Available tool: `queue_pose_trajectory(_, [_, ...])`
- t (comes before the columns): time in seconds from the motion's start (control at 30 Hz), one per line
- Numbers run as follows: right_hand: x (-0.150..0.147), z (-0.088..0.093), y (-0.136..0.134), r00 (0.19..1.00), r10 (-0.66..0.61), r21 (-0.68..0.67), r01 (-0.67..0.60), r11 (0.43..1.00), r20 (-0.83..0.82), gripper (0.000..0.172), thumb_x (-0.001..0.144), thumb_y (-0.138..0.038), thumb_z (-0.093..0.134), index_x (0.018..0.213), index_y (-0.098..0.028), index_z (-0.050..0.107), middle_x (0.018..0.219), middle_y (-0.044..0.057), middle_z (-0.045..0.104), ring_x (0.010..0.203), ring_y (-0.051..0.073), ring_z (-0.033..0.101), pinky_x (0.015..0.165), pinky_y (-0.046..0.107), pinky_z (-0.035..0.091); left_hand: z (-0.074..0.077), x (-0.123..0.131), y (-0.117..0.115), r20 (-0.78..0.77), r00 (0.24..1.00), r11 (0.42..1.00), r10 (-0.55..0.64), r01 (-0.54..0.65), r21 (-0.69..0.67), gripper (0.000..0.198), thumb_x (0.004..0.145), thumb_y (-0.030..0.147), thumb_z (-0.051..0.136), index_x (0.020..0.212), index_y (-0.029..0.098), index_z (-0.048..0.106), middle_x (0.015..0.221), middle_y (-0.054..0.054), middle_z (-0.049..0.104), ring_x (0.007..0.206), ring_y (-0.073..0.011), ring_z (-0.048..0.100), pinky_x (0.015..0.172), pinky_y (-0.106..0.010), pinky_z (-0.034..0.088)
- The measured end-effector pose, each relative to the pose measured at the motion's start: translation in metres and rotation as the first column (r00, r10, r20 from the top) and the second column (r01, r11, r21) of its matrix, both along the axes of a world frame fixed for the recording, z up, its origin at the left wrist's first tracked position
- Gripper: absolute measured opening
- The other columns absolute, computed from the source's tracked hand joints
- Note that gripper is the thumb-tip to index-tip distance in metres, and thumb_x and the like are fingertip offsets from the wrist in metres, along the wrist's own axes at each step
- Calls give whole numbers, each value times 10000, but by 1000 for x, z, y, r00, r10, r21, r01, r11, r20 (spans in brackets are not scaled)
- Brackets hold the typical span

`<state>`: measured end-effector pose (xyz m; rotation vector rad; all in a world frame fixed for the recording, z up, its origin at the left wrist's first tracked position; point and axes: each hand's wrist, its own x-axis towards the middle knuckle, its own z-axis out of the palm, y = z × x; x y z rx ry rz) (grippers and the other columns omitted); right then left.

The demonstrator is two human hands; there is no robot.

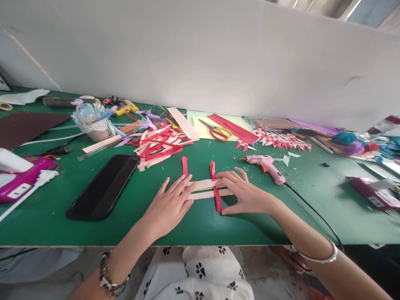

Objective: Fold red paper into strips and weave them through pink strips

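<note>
Two pale pink paper strips run side by side across the green table in front of me. A red paper strip crosses them near my right hand, and a second red strip sticks out beyond my left fingers. My left hand lies flat with fingers spread, pressing on the left ends of the strips and hiding part of them. With thumb and fingers apart, my right hand rests over the right ends; its fingertips touch the crossing by the red strip.
A black phone lies left of my hands. Behind are a heap of red and pink strips, scissors and woven checkered pieces. A pink glue gun trails its cord on the right. Purple power strips sit at both sides.
</note>
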<state>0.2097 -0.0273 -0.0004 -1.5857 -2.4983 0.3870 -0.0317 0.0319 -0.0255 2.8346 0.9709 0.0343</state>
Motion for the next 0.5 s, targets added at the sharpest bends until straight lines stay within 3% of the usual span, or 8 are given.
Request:
queue_pose_trajectory(0.33, [-7, -1, 6, 999, 41, 26, -40, 999, -1, 540, 680, -495, 631, 1118, -237, 448, 1250, 90, 477, 1204, 267, 406, 1036, 545, 162, 0, 1, 1, 26, 1000, 1000, -5, 4, 17, 433, 951, 380, 238, 1385, 365, 234, 1473, 0, 228, 1344, -211, 220, 1055, -538, 191])
queue_pose_trajectory(0.5, [-9, -3, 7, 999, -36, 104, 33, 994, 26, 551, 670, -506, 639, 1101, -220, 449, 1209, 101, 501, 1135, 265, 465, 1003, 516, 251, 3, 1, -1, 2, 1000, 1000, 6, -6, -11, 419, 954, 373, 221, 1364, 342, 300, 1479, -2, 200, 1348, -215, 205, 1048, -566, 179])
